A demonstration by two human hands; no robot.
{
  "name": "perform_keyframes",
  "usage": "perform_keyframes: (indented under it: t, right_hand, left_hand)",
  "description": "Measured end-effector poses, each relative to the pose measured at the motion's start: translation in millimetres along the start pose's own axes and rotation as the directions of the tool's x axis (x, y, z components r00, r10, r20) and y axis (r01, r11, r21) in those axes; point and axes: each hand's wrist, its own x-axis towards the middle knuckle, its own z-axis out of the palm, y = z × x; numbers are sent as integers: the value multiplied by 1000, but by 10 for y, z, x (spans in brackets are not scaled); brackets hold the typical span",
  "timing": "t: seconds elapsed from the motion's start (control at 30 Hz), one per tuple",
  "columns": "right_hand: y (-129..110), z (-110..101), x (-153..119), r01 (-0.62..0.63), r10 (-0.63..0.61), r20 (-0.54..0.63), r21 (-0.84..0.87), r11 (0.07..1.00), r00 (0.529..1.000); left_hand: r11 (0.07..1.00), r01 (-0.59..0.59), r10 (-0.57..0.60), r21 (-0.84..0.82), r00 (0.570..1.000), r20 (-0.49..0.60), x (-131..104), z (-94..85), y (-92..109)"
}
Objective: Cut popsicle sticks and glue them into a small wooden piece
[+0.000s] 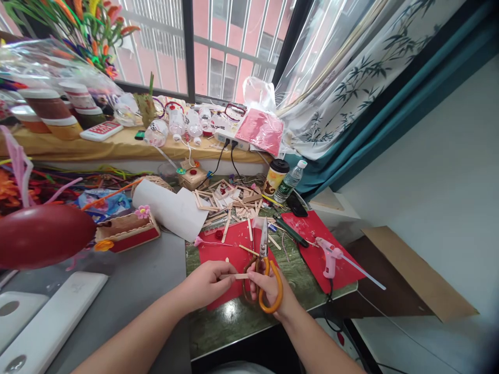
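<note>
A wooden craft stick (241,277) spans the gap between my two hands, over a red sheet (218,259) on the green table. The fingers of my left hand (212,280) pinch its left end. My right hand (268,285) is closed around a pair of scissors (276,291) with orange handles, blades pointing away from me. The thumb of that hand also presses on the stick's right end. Just beyond the hands, a loose stick (248,250) lies on the red sheet. Part of the scissors' handles is hidden by my fingers.
Several craft sticks (249,200) are heaped at the back. A pink glue gun (330,257) rests on another red sheet at right, near a water bottle (290,182) and a cup (276,177). At left are a small stick box (128,234) and a red balloon (47,236).
</note>
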Motion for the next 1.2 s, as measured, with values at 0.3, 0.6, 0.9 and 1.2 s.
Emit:
perform_keyframes:
  t: [0.3,0.6,0.9,1.2]
  right_hand:
    - [-33,-69,25,-38,22,115,141,989,993]
    - [-86,-6,0,-46,31,76,203,978,997]
    - [-18,8,-250,47,-32,218,-66,997,976]
    - [-108,78,-318,103,-53,342,-130,986,938]
  left_hand:
    - [937,39,-63,-348,996,-59,59,5,-58]
    - [885,51,-93,-462,993,-70,54,-16,-65]
    - [952,-103,-10,-289,931,-365,-39,27,-111]
    - [962,-169,29,-215,845,-534,-132,-26,-101]
